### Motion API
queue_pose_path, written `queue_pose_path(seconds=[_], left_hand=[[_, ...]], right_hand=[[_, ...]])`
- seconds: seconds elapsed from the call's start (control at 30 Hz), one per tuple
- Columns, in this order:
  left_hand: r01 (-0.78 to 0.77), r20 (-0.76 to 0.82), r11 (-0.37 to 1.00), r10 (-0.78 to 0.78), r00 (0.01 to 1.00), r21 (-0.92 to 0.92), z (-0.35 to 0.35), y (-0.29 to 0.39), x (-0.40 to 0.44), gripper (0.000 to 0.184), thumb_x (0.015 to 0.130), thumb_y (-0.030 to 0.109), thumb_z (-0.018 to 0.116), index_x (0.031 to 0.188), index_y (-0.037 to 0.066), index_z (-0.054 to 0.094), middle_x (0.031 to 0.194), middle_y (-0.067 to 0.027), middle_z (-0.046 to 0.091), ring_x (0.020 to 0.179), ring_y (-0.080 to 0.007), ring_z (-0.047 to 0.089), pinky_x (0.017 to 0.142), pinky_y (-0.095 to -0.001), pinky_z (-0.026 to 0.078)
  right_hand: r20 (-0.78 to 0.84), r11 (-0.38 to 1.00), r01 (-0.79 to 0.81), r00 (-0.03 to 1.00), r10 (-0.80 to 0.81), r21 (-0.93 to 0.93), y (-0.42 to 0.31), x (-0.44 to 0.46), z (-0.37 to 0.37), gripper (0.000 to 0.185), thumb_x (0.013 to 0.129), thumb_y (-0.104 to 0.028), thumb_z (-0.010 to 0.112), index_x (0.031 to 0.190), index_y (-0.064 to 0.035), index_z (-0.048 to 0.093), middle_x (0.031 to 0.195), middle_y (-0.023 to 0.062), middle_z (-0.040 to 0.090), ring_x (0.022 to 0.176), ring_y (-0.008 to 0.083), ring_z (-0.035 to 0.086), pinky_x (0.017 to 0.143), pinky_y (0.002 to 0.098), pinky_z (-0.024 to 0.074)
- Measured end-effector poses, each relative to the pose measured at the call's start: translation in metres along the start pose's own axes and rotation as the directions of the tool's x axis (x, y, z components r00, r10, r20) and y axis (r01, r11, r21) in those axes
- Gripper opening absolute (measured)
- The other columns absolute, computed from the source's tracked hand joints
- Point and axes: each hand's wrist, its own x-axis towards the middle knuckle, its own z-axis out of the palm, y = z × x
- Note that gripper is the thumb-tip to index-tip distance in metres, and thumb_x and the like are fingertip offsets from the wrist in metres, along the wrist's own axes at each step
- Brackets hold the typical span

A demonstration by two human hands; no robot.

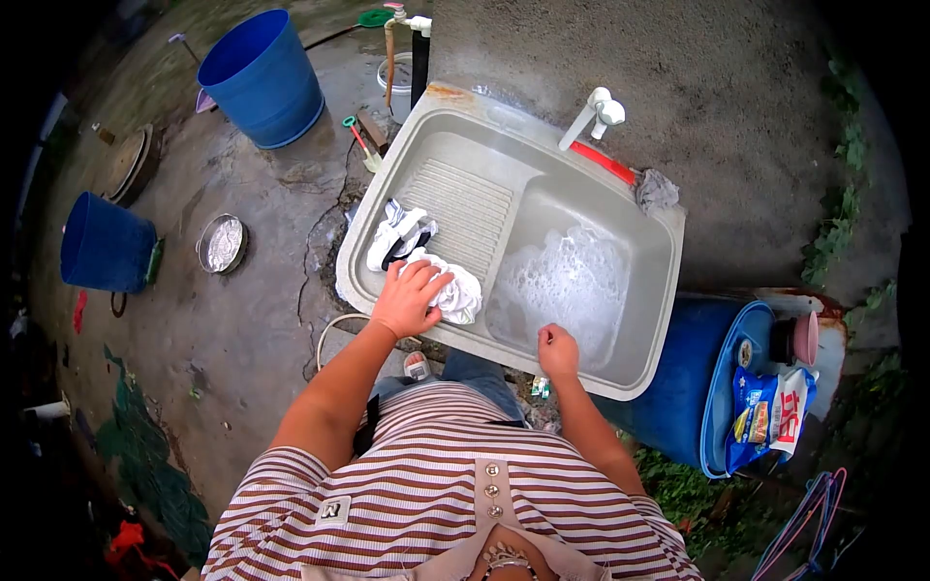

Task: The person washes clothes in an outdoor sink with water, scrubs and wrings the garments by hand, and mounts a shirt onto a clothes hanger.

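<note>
My left hand [407,298] rests on a bunched white cloth [459,294] at the near edge of the ribbed washboard [463,203], its fingers curled over the fabric. Just beyond it lies another white cloth with dark parts [399,232]. Over the near side of the basin, my right hand [557,350] is closed with its fingers curled in; whether anything is inside cannot be made out. Foamy water [572,276] fills the basin of the grey sink [668,281].
A white tap [593,116] and a red-handled brush [605,163] are at the sink's back edge. Blue barrels [262,82] [644,353] stand left and right. A detergent bag [770,418] lies on the right barrel. A metal bowl [223,244] sits on the ground.
</note>
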Motion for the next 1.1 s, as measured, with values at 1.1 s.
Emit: queue_pose_path(seconds=[1.1], left_hand=[[0.0, 0.01, 1.0, 0.0, 1.0, 0.001, 0.0035, -0.0024, -0.0007, 0.061, 0.071, 0.024, 0.07, 0.13, 0.02, 0.057, 0.124, -0.0053, 0.058, 0.124, -0.024, 0.049, 0.102, -0.0516, 0.033]], right_hand=[[-0.017, 1.0, -0.017, 1.0, 0.017, -0.002, -0.005, -0.002, -0.0026, 0.018, 0.09, -0.024, 0.058, 0.093, -0.0102, 0.069, 0.092, 0.0167, 0.069, 0.085, 0.0386, 0.065, 0.074, 0.0489, 0.0516]])
